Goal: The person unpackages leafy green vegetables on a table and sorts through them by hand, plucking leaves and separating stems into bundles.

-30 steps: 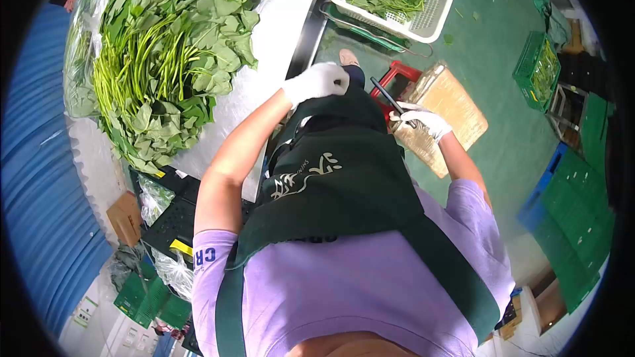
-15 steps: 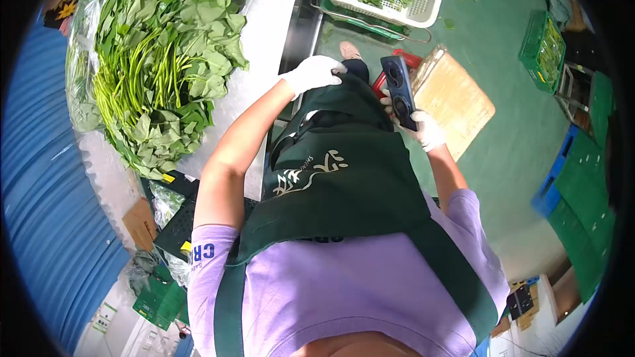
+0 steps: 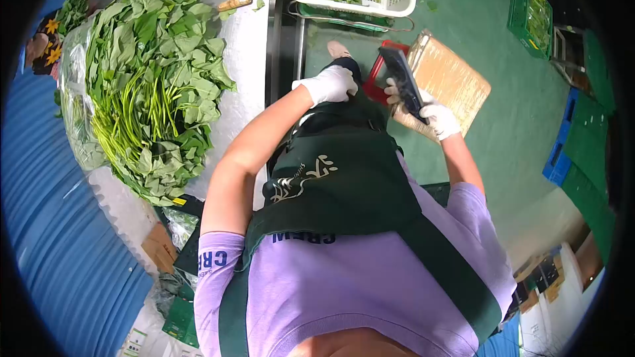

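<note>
A dark phone (image 3: 403, 79) is held in my gloved right hand (image 3: 430, 114), tilted, above a wooden board. My gloved left hand (image 3: 329, 85) is closed at the upper part of the dark green apron (image 3: 337, 185), with its fingers curled at the cloth; whether it grips the fabric is hard to make out. To the left, a large heap of leafy greens (image 3: 149, 102) lies on the metal table (image 3: 248, 46), partly on clear plastic. A wooden handle (image 3: 235, 2) rests beside the leaves.
A white basket of greens (image 3: 405, 0) stands at the top. The wooden board (image 3: 450, 79) lies by a red frame (image 3: 374, 78). A green crate (image 3: 531, 18) is at the right, with a blue pallet (image 3: 561, 139) below it. Another person's patterned sleeve (image 3: 45, 46) shows at the upper left.
The phone has turned in my right hand, from edge-on to its back showing, then partly away again. My left hand stays near the apron. The view has shifted, and the table now sits farther left.
</note>
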### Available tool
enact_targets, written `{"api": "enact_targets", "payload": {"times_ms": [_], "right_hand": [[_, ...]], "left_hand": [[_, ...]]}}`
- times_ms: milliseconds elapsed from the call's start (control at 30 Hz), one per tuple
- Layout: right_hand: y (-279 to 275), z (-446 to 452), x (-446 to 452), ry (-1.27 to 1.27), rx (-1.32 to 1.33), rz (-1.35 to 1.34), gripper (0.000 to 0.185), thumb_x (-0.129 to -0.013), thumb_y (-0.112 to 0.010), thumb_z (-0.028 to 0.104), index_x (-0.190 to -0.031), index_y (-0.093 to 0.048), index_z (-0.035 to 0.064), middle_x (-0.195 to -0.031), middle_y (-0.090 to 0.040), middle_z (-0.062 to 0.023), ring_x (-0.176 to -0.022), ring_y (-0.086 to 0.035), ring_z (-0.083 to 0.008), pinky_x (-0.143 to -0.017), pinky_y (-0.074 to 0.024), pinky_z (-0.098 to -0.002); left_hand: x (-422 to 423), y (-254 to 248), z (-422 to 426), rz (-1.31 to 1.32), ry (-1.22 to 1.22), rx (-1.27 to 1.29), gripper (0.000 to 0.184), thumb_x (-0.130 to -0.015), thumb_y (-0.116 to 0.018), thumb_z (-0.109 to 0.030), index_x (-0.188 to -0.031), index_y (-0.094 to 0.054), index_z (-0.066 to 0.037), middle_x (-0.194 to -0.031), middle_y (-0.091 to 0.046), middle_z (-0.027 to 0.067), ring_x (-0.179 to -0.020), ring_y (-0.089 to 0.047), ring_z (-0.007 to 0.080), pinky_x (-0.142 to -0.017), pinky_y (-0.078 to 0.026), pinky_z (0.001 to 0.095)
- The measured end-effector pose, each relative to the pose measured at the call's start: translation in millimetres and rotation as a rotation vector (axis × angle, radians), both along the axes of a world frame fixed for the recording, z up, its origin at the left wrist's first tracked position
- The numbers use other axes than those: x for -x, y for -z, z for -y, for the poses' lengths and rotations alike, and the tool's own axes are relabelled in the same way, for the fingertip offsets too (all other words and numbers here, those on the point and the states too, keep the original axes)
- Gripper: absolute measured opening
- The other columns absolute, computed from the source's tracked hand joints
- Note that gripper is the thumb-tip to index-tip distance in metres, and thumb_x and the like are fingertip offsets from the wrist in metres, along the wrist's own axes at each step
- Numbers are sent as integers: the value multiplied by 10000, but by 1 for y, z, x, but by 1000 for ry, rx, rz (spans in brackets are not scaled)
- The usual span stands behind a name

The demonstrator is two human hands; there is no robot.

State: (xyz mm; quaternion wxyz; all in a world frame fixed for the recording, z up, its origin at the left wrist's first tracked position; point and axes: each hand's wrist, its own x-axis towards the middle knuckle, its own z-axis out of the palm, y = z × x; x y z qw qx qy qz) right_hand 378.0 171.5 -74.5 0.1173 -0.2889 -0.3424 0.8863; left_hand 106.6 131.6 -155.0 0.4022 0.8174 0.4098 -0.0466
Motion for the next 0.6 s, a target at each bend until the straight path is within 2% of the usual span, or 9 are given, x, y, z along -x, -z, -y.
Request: {"api": "enact_targets", "payload": {"times_ms": [100,133,167,233,300,433,467,567,600], "right_hand": [[26,-2,-30,29,54,59,797,-627,-613,140,-1363,-358,-28,-1244,-505,-108,-1088,-493,-154,-849,-401,-205],[33,-3,-44,12,56,116,802,-624,-628,141,-1362,-361,-28,-1234,-507,-96,-1061,-493,-131,-824,-404,-191],[33,-3,-58,-2,59,183,808,-622,-643,143,-1361,-365,-27,-1223,-510,-84,-1034,-492,-108,-799,-407,-177],[25,-2,-67,-112,18,197,791,-593,-675,105,-1329,-417,-32,-1062,-575,-45,-882,-505,-82,-682,-411,-171],[41,0,-88,-291,-13,251,790,-590,-676,105,-1325,-422,-33,-1028,-585,-60,-898,-532,-124,-739,-421,-218],[44,-4,-84,-533,-117,353,778,-587,-661,80,-1321,-428,-34,-1018,-598,-87,-892,-559,-163,-785,-430,-256],[42,2,-80,-410,97,314,765,-583,-647,82,-1309,-440,-38,-1018,-606,-109,-895,-556,-177,-810,-427,-251],[66,2,-70,-470,30,271,736,-591,-632,82,-1295,-456,-34,-982,-608,-104,-868,-548,-156,-812,-428,-240],[67,1,-64,-467,88,283,805,-520,-640,102,-1282,-444,-71,-1037,-561,-100,-920,-526,-161,-836,-419,-261]], "left_hand": [[5,-69,5,99,87,-175,76,-749,-566,-153,-785,-597,-94,-671,-574,59,-754,-588,255,-1012,-349,357],[-2,-87,16,-129,261,-339,66,-753,-539,-119,-689,-534,-101,-614,-543,44,-711,-589,226,-1034,-338,349],[-3,-126,24,-46,239,-529,108,-745,-518,-84,-648,-486,-118,-569,-508,35,-649,-585,196,-1042,-341,338],[2,-147,43,-88,188,-352,81,-733,-506,-65,-693,-534,-129,-504,-446,11,-546,-556,182,-1049,-339,316],[9,-173,44,-196,175,-304,83,-740,-502,-77,-721,-552,-139,-529,-464,10,-562,-555,174,-1031,-352,308],[19,-174,59,-55,-5,-285,76,-714,-533,-104,-651,-493,-89,-472,-421,63,-488,-543,226,-929,-433,360],[19,-177,61,-24,-19,-287,71,-716,-533,-102,-658,-493,-91,-478,-426,63,-486,-541,221,-905,-443,355],[17,-191,61,73,-57,-309,88,-707,-555,-70,-638,-506,-95,-502,-446,63,-482,-532,215,-783,-477,327],[20,-194,62,104,-70,-311,102,-706,-566,-64,-627,-510,-95,-505,-453,65,-482,-532,216,-762,-481,324]]}}
